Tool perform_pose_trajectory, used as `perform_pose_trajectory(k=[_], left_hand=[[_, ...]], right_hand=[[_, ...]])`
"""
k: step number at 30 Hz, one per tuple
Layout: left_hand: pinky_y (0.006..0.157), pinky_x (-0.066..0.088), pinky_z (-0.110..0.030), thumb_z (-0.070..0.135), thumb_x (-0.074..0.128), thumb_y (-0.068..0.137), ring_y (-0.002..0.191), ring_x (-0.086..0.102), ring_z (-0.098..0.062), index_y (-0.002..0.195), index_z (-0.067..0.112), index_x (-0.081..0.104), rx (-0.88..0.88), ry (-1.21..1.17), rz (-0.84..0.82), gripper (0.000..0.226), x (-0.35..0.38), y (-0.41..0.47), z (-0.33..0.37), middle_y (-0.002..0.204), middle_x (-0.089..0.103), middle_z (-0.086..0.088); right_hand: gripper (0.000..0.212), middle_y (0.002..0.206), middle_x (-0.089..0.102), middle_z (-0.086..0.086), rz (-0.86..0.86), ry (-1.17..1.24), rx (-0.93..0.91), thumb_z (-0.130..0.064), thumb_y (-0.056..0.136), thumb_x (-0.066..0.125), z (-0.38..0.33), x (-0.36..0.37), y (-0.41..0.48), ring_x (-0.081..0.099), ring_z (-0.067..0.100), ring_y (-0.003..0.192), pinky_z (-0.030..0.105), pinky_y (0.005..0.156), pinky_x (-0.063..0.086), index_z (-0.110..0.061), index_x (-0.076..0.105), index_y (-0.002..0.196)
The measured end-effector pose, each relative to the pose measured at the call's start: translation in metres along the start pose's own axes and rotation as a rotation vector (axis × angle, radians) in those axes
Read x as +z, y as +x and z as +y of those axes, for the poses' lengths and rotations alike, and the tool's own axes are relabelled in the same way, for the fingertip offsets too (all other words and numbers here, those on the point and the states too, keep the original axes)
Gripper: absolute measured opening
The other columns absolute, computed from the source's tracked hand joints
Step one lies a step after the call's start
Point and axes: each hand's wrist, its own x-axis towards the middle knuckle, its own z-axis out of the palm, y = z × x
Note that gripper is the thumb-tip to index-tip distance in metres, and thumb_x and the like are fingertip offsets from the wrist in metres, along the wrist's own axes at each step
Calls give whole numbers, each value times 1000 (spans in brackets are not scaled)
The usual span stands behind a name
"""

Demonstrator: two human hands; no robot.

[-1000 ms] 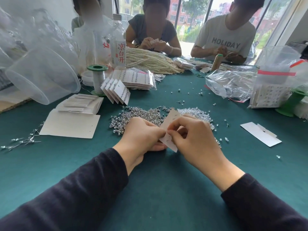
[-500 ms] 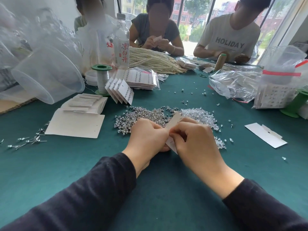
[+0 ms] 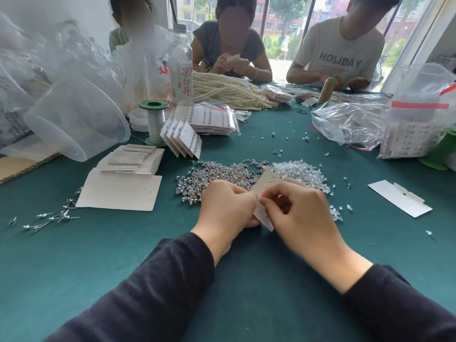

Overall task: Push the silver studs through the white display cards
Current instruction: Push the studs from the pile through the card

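- You are partway through one card. Your left hand (image 3: 225,206) grips the white display card (image 3: 267,180) from its left side, fingers curled round it, just above the tabletop (image 3: 246,280) and right in front of the stud pile.
- Your right hand (image 3: 298,213) has thumb and forefinger closed together on the card's face. Whether a stud sits between them is hidden, so I cannot tell.
- Finished work is in view. A fan of filled cards (image 3: 187,139) leans near the green spool (image 3: 154,119), each showing a row of studs, and more lie in the clear bag (image 3: 212,119) behind them.
- Plenty looks left to do. The heap of silver studs (image 3: 217,174) beyond your hands is large, and a stack of blank cards (image 3: 133,159) waits to your left on a bigger blank sheet (image 3: 118,191). I judge you nowhere near the end.
- The card you hold is a narrow, thin strip, tilted so that its top end leans away and to the right. Faint marks on the upper part may be holes. How many studs it already carries is not visible.
- The studs are tiny, bright and thin-posted, tangled together in the heap. A few strays (image 3: 49,218) lie far to your left.
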Motion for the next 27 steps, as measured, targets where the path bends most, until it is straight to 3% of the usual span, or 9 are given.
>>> perform_pose_trajectory(k=[5, 12, 16, 23, 27], left_hand=[[54, 58, -35, -4, 51, 73, 65, 68, -37, 64, -13, 63, 44, 11, 24, 18, 0, -1, 0, 75, 65, -35], [55, 59, -38, 1, 54, 69, 57, 63, -28, 53, -7, 63, 62, 56, 17, 20, -1, -3, 0, 62, 64, -24], [62, 59, -47, 14, 50, 56, 62, 67, -38, 54, -4, 64, 116, 121, 33, 24, -2, -4, 1, 62, 65, -29], [67, 57, -48, 18, 48, 57, 65, 65, -42, 55, -2, 65, 198, 206, 50, 27, 0, -7, 1, 63, 63, -31], [67, 57, -48, 16, 47, 55, 63, 64, -42, 53, 0, 65, 214, 187, 52, 25, 2, -10, 5, 59, 63, -29]], right_hand=[[7, 68, 59, -2, 13, -8, -10, -5, 75, 67, -2, 4, -1, 52, 12, 63, 22, 61, 40, -9, 66, 69], [9, 68, 57, -2, -8, -51, -37, -1, 71, 67, -4, 6, -1, 48, 12, 60, 18, 58, 37, -8, 64, 67], [9, 68, 56, -3, -25, -55, -25, -1, 72, 66, -5, 6, 0, 46, 11, 61, 13, 59, 36, -8, 64, 67], [11, 68, 61, -3, -27, 3, -8, -2, 72, 65, -5, 0, -2, 52, 11, 59, 27, 59, 42, -10, 67, 65], [14, 65, 61, -7, -4, 22, -11, -1, 71, 65, -6, -3, -1, 54, 10, 64, 15, 56, 39, -13, 67, 63]])
